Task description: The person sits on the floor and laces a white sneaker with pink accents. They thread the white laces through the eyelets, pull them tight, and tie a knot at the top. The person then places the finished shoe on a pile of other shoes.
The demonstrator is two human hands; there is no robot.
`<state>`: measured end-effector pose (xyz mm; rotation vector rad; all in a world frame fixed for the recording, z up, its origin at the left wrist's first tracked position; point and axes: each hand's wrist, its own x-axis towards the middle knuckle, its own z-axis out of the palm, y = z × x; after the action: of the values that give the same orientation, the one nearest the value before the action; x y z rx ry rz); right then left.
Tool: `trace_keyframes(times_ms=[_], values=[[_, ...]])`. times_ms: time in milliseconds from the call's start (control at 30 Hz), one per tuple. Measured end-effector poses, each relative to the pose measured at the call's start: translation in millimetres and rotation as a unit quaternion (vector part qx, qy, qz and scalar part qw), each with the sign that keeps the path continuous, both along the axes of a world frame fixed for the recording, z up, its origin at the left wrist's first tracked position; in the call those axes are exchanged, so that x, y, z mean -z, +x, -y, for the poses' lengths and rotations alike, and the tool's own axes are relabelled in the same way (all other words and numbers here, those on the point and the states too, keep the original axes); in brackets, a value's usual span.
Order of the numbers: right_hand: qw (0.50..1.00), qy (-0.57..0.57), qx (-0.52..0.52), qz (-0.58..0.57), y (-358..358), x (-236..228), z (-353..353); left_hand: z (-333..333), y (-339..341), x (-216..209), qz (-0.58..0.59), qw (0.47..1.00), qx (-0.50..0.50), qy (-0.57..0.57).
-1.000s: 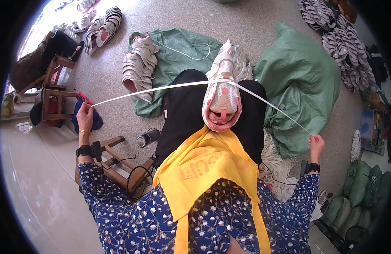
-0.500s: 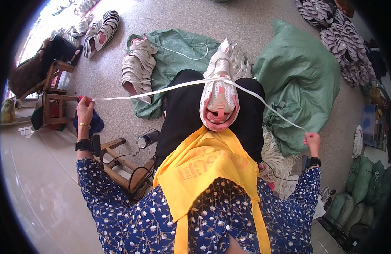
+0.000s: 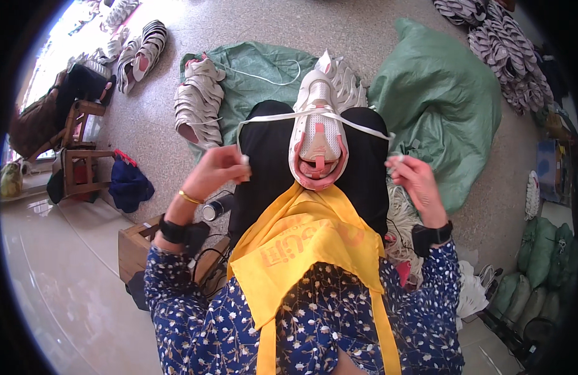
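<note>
A white and pink sneaker upper (image 3: 319, 147) lies between my knees, toe pointing away and pink-lined heel opening toward me. A flat white shoelace (image 3: 273, 117) crosses it near the toe end, with one length out to each side. My left hand (image 3: 217, 172), left of the upper, is closed in a pinch on the lace's left length, which drops over my knee to the fingertips. On the other side my right hand (image 3: 418, 182) is pinched by the right length; its fingers are slightly blurred. Both lengths hang slack.
Nested white uppers (image 3: 198, 103) rest on a green sheet (image 3: 257, 69) ahead. A full green sack (image 3: 439, 119) bulges at the right. Loose white laces (image 3: 401, 212) hang by my right knee. A wooden stool (image 3: 135, 247) and a dark cylinder (image 3: 217, 207) stand left; stacked uppers (image 3: 507, 53) lie far right.
Both hands have come inward from wide out at the sides to beside my knees. The lace, stretched out before, now sags on both sides. The upper stays between my knees.
</note>
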<state>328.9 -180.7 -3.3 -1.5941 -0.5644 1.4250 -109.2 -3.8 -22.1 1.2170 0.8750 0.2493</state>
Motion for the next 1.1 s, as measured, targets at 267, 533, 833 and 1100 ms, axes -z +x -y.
trace_keyframes(times_ms=[267, 533, 833, 1100], values=[[0.862, 0.213, -0.200, 0.413, -64.8, -10.8, -83.6, 3.1, 95.6, -10.1, -0.021, 0.934, -0.065, 0.352], [0.942, 0.255, -0.077, 0.204, -65.7, 9.8, -119.0, -19.7, 118.8, 10.0, -0.022, 0.931, -0.109, 0.348], [0.958, 0.256, -0.048, 0.120, -68.1, 18.9, -119.6, -27.3, 125.1, 14.9, 0.072, 0.963, -0.134, 0.224], [0.957, 0.259, -0.040, 0.125, -73.6, 19.9, -122.4, -28.0, 125.1, 13.8, 0.091, 0.965, -0.133, 0.209]])
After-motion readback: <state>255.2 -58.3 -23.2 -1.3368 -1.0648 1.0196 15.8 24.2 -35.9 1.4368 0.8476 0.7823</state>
